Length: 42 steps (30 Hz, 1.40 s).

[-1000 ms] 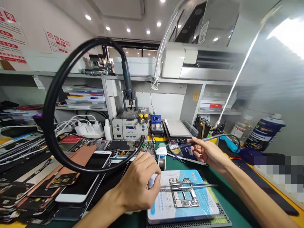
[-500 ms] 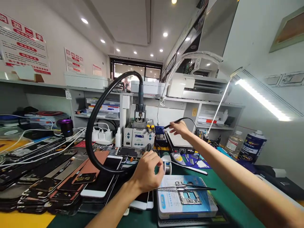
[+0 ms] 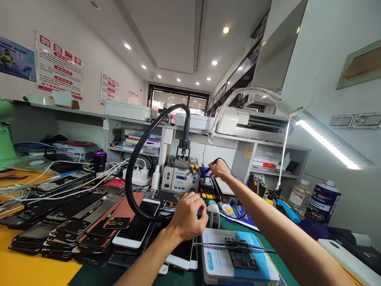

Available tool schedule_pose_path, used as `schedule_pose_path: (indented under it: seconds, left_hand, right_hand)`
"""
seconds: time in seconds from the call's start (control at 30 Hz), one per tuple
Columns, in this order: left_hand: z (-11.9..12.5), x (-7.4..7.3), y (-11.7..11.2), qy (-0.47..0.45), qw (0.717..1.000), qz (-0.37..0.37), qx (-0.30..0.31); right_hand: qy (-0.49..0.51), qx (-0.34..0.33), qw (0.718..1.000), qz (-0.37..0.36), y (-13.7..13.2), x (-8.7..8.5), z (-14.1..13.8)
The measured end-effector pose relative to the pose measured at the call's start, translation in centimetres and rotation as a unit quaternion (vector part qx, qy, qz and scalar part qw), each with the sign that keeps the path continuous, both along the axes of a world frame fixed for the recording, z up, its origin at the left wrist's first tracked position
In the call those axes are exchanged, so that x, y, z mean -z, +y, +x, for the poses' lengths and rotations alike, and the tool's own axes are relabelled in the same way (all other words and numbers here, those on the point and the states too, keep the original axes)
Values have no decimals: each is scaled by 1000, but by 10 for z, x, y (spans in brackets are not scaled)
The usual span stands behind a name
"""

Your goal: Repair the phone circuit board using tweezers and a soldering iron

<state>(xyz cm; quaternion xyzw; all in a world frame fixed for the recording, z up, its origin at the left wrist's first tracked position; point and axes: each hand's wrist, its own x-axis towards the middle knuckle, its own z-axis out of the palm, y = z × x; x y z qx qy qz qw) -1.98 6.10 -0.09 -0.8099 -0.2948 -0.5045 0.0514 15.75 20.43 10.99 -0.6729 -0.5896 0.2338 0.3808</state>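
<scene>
My right hand point(image 3: 218, 170) reaches far across the bench, its fingers pinching a thin black soldering iron point(image 3: 212, 167) with a dark cable, close to a blue iron stand point(image 3: 204, 172). My left hand point(image 3: 188, 216) is curled closed just beside a solder wire spool point(image 3: 213, 216), with a pale wad seen earlier now hidden in its fingers. Below both hands lies a blue and white pad point(image 3: 214, 254), carrying steel tweezers point(image 3: 235, 246) across a phone mid-frame point(image 3: 242, 259).
A hot air station point(image 3: 180, 178) stands ahead, its black hose point(image 3: 131, 186) arching over the bench. Several stacked phones and screens point(image 3: 71, 224) fill the left side. A heating plate point(image 3: 222, 186), a clear bottle point(image 3: 300, 197) and a blue-labelled can point(image 3: 323, 202) stand further right.
The view has swung upward and to the left. My right hand has moved farther out, toward the blue stand, with the iron in it. My left hand stays by the spool.
</scene>
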Motion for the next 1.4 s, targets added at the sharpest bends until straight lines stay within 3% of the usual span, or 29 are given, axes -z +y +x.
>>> schedule_pose_path:
  seconds: [0.37,0.63,0.83,1.03,1.4]
  left_hand:
    - [3,5,0,14,1000,4,-3]
    - [1,4,0,19,1000,5,-6]
    - [0,2,-1,22,1000,6,-11]
    - [0,0,-2,27,999,15,-13]
    - [3,4,0,36,999,33,-8]
  right_hand:
    - [6,6,1000,2,-5,-11,0]
    - [50,0,999,-15,-4,-4,1]
    - [128,19,989,-67,-7,5,-7]
    - [212,-4,970,-122,-30,27,-16]
    - [304,-82,939,-137,-87,49,-23]
